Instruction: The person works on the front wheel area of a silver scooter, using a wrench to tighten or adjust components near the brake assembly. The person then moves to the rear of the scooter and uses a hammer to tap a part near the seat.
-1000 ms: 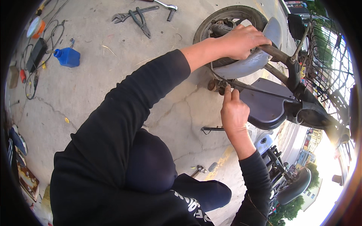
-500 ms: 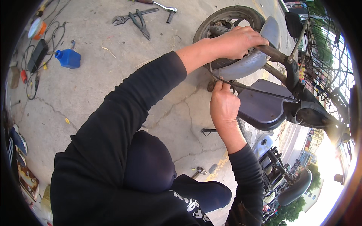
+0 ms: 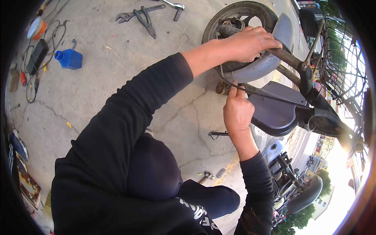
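Observation:
My left hand (image 3: 250,44) curls its fingers over the dark front fork tube (image 3: 289,58) of a two-wheeler, above the silver fender (image 3: 258,70) and beside the wheel (image 3: 212,30). My right hand (image 3: 238,107) is closed lower down, fingertips pinched at a black cable (image 3: 270,98) where it runs past rusty metal fittings (image 3: 220,87) below the fender. Whether anything else sits between those fingertips is hidden. A dark grey plastic body panel (image 3: 274,111) lies just right of this hand.
An adjustable wrench (image 3: 126,16), pliers (image 3: 148,24) and socket wrench (image 3: 177,11) lie on concrete above. A blue jug (image 3: 69,58), orange tub (image 3: 36,29) and black adapter (image 3: 37,56) with cables are left. A wire basket (image 3: 340,66) is right; another two-wheeler (image 3: 303,194) stands lower right.
My right hand has shifted left along the cable toward the fittings below the fender, dipping back slightly right in the last half second. My left hand stays on the fork.

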Demonstrator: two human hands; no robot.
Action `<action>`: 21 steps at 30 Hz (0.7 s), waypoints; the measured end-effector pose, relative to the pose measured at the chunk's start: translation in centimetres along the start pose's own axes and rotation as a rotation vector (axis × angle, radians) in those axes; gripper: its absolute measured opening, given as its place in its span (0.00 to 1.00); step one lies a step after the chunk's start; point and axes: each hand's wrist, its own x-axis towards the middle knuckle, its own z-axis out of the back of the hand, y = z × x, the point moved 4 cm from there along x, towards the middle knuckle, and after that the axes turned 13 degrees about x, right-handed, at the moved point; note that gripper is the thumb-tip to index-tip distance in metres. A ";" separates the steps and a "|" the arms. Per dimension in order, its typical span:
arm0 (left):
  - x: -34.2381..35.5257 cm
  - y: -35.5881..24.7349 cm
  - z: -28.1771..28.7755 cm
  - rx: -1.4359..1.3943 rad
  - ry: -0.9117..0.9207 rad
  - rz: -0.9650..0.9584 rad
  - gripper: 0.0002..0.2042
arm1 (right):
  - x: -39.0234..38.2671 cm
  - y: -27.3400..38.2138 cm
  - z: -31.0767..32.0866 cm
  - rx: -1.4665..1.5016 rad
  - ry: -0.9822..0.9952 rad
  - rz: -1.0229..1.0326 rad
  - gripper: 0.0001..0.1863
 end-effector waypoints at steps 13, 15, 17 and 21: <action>0.0 -0.5 0.7 -0.040 0.043 0.009 0.34 | -0.9 -0.1 -1.7 0.069 0.074 -0.085 0.24; -0.1 -0.6 0.5 -0.009 0.019 -0.011 0.34 | -1.2 0.1 -3.7 0.077 0.090 -0.058 0.25; -0.4 -0.9 0.8 -0.010 0.005 -0.011 0.33 | -1.1 0.0 -3.4 0.087 0.091 -0.090 0.24; -0.9 -0.9 1.0 0.006 0.057 0.025 0.33 | -2.1 -1.8 -2.8 0.225 0.057 -0.191 0.21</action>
